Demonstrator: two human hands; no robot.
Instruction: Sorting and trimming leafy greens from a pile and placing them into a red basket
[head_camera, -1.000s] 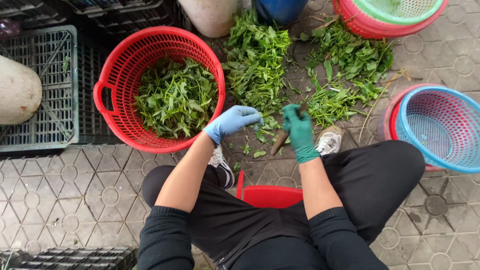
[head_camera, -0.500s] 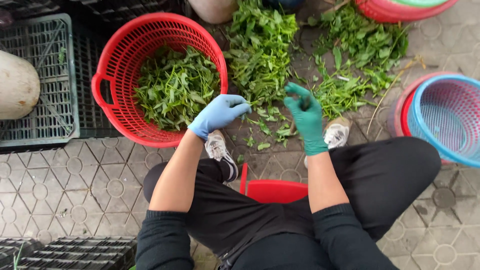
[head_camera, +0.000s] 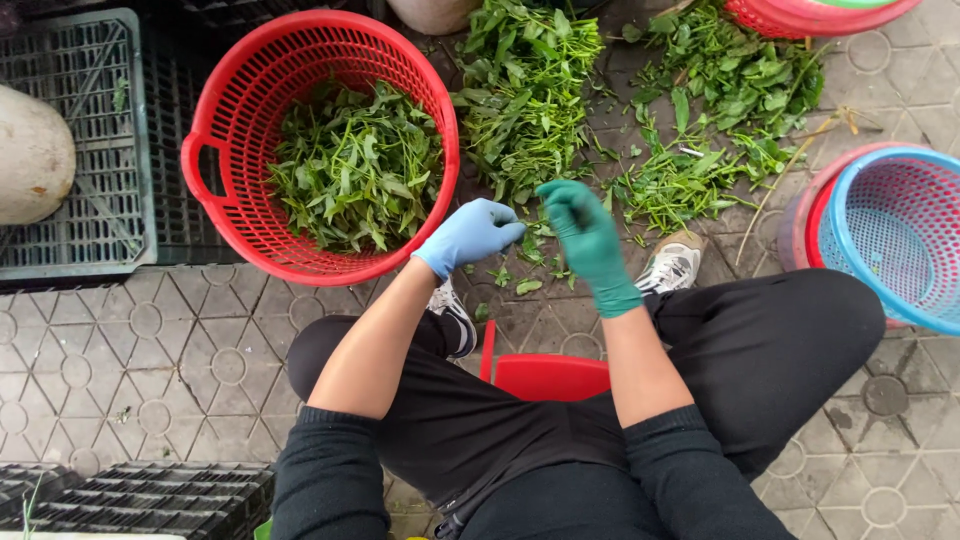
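Your right hand is lifting off the greens, fingers curled, hold unclear; left hand is hovering loose, empty; you're sorting leaves, next grabbing a stem.

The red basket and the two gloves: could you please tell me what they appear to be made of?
The red basket looks like moulded plastic: glossy, uniform red, with a lattice of slots in its wall. The blue glove on the left hand and the green glove on the right hand look like thin rubber, perhaps nitrile or latex: smooth, matte and skin-tight.
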